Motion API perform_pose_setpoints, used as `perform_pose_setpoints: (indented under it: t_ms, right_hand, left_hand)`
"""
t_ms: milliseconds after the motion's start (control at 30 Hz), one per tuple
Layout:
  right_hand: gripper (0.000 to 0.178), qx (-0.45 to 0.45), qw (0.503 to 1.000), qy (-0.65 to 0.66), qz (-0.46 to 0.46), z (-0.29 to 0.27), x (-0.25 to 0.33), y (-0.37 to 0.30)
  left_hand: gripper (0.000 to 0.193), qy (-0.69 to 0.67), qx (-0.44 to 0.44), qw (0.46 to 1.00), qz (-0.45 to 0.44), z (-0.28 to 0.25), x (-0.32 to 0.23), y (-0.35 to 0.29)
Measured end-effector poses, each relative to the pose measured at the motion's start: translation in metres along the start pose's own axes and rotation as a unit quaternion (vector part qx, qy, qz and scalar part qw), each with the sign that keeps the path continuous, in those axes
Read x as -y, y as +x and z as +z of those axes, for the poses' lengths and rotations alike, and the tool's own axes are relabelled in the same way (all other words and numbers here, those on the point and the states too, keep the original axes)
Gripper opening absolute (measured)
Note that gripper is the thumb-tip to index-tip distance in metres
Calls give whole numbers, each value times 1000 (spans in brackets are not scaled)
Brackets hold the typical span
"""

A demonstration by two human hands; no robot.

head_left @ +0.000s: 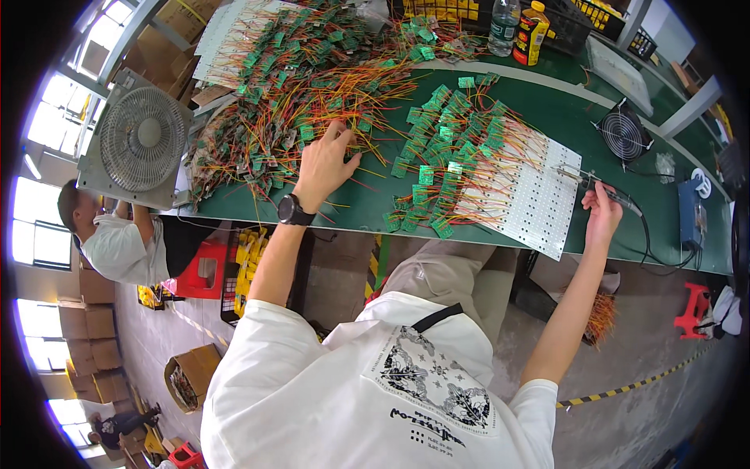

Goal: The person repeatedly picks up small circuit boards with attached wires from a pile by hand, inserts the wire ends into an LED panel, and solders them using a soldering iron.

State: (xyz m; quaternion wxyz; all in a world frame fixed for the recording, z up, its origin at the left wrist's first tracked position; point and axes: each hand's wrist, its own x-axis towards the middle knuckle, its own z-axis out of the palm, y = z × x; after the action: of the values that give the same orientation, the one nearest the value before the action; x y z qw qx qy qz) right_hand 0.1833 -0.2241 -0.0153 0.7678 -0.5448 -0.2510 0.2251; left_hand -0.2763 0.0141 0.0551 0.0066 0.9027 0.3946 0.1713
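Note:
My left hand (324,162), a black watch on its wrist, reaches into the near edge of a large heap of small green circuit boards with red and yellow wires (312,105). Its thumb and bent fingers are apart; I make out nothing between them. In my right hand (601,209) is a soldering iron (623,198), its tip pointing left over a white perforated board (547,205). Wire ends lie in rows across that board. Green circuit boards (449,129) on those wires spread over the green table to its left.
A blue soldering station (691,209) and a small black fan (623,134) stand right. Behind are a water bottle (504,27) and a yellow-labelled drink bottle (531,33). A large fan (146,139) stands left, beside a seated person (121,242). The table's near edge (351,225) crosses before me.

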Motion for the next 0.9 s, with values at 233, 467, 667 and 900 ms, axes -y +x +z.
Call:
perform_pose_setpoints:
  t_ms: [233, 467, 667, 900]
  right_hand:
    - [21, 2, 1000, -6, -1, -1, 1, -1]
    - [22, 2, 1000, 0, 5, 1, 3, -3]
    - [21, 3, 1000, -8, -3, 1, 1, -2]
    - [21, -1, 1000, -2, 3, 1, 0, -1]
  left_hand:
    - [25, 5, 75, 994, 84, -11, 9, 14]
    - [32, 56, -20, 996, -60, -3, -18, 0]
    - [31, 106, -36, 992, -63, 11, -23, -6]
    - [13, 23, -184, 982, -47, -15, -29, -1]
